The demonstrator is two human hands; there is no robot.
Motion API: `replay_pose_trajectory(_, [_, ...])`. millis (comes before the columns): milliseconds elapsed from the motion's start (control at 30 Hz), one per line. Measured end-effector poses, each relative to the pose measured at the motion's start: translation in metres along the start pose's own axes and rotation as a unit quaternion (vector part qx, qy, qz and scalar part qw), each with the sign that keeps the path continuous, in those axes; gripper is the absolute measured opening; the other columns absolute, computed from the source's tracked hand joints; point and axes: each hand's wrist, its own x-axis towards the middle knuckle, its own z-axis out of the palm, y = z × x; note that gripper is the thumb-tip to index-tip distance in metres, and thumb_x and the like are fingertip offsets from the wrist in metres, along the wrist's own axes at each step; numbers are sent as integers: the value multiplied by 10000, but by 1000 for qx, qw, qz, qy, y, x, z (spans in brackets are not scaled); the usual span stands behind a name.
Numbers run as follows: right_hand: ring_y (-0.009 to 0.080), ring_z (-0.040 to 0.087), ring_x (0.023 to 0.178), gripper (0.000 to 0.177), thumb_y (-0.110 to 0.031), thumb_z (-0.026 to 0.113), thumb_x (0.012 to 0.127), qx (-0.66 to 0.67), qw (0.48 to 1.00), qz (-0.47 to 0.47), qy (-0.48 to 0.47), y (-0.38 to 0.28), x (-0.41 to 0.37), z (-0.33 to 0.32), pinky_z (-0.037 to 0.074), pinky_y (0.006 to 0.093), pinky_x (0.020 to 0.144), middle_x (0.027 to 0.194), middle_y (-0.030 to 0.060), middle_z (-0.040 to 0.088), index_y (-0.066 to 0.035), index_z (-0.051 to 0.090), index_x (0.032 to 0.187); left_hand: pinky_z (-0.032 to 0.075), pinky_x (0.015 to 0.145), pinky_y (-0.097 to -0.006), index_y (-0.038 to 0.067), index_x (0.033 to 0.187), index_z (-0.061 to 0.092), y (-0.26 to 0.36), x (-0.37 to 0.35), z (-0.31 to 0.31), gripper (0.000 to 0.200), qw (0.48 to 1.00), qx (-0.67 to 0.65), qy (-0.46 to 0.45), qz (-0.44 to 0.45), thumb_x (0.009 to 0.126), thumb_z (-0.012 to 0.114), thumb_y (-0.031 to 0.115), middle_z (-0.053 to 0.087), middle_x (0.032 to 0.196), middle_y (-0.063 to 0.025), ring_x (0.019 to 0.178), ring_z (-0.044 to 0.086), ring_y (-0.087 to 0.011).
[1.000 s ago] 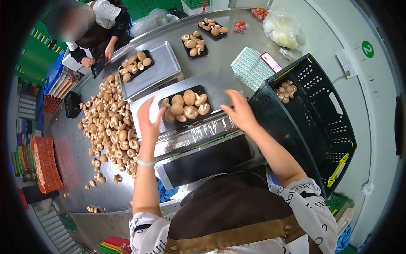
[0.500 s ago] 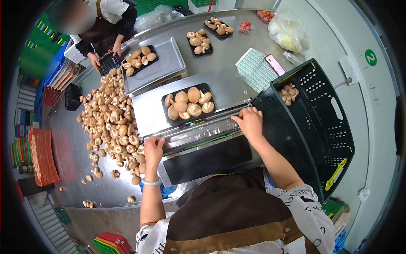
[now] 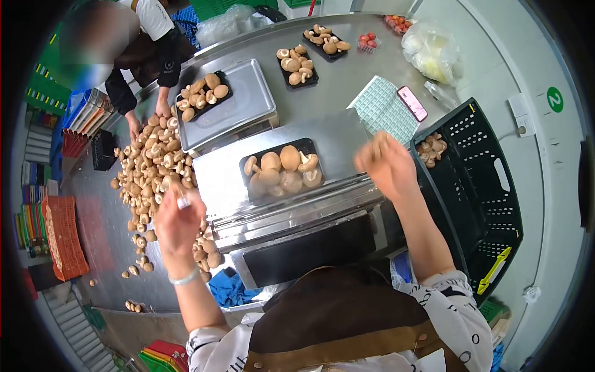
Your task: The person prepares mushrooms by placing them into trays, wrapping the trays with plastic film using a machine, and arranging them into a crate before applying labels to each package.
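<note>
My left hand point(image 3: 178, 223) and right hand point(image 3: 390, 164) are up off the bench on either side of a wrapping machine, both blurred. The fingers of each are curled in, clenched on a clear plastic film point(image 3: 282, 181) that makes the lower part of the tray look hazy; its edges are too faint to trace. The black tray point(image 3: 306, 145) sits between my hands on the steel plate point(image 3: 217, 180), loaded with brown mushrooms point(image 3: 289, 159), some caps up, one or two showing stems.

My left hand, with a bracelet point(image 3: 184, 277) at the wrist, is in front of the big mushroom heap point(image 3: 152, 161). My right is over the far end of the plate, near a pale green sheet point(image 3: 381, 105) with a pink phone point(image 3: 412, 103) on it and beside a dark crate point(image 3: 434, 204) with a few mushrooms inside.

Across the bench, a co-worker's hands point(image 3: 133, 126) reach to the heap's far edge. Next to them, a grey tray point(image 3: 251, 115) bears another filled black tray.
</note>
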Motion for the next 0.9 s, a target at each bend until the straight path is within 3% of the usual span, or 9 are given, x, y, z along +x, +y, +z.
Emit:
replay_pose_trajectory(100, [271,599,1015,156,-164,456,992,-252,953,-77,147,33,65,3,446,358,912,1011,166,647,-23,501,942,327,1106,-451,75,888,486,-39,74,-2,116,987,102,-22,124,989,470,131,563,1261,-253,1267,481,-334])
replay_pose_trajectory(233, [310,647,957,217,-204,497,971,-624,777,27,79,108,100,-66,492,379,835,1021,183,674,2,494,1040,465,873,-334,16,999,474,-113,112,-56,213,799,599,15,41,1021,414,219,661,1050,-173,992,629,-245])
replay_pose_trajectory(300, [326,658,931,293,-261,551,948,-718,682,137,21,113,98,-65,503,393,801,994,195,678,-6,510,1086,491,774,-338,18,1008,482,-124,112,-62,114,798,601,-10,45,990,475,130,636,894,-154,874,642,-225])
replay_pose_trajectory(400, [330,650,885,396,-381,608,904,-587,798,137,-10,108,89,-64,493,403,766,951,189,676,-18,593,1061,495,732,-321,23,998,523,-109,99,-41,76,928,360,-11,-97,970,505,91,610,859,-95,804,621,-194])
replay_pose_trajectory(467, [350,622,796,447,-444,627,875,-588,780,203,-62,96,77,-63,480,416,718,910,185,665,-4,656,949,464,818,-272,-9,1154,565,-106,85,-50,236,910,367,-69,-182,990,497,146,621,921,-64,881,583,-145])
replay_pose_trajectory(533, [355,604,768,443,-434,610,889,-608,754,237,-80,97,53,-58,474,413,712,887,178,658,6,660,888,435,867,-266,-25,1145,597,-109,61,-49,306,860,475,-50,-180,1001,493,223,627,960,-63,937,556,-139])
replay_pose_trajectory(667, [353,587,795,390,-381,559,930,-619,784,1,-40,105,8,-55,450,411,718,844,195,618,3,626,948,443,785,-315,-50,941,613,-121,26,-52,327,792,605,-64,51,998,470,238,601,837,-146,806,569,-246])
replay_pose_trajectory(767, [350,597,729,341,-327,556,945,-589,806,62,4,76,-7,-9,442,412,651,774,196,608,11,594,921,434,651,-355,-53,852,580,-102,-1,-9,323,787,615,-1,47,992,470,217,539,695,-155,639,504,-292])
replay_pose_trajectory(900, [337,593,669,316,-302,549,953,-559,824,86,25,35,-36,45,439,394,612,715,189,600,7,591,901,307,503,-293,-23,704,481,-74,-49,41,389,829,555,51,38,1009,457,217,367,565,-22,565,322,-97])
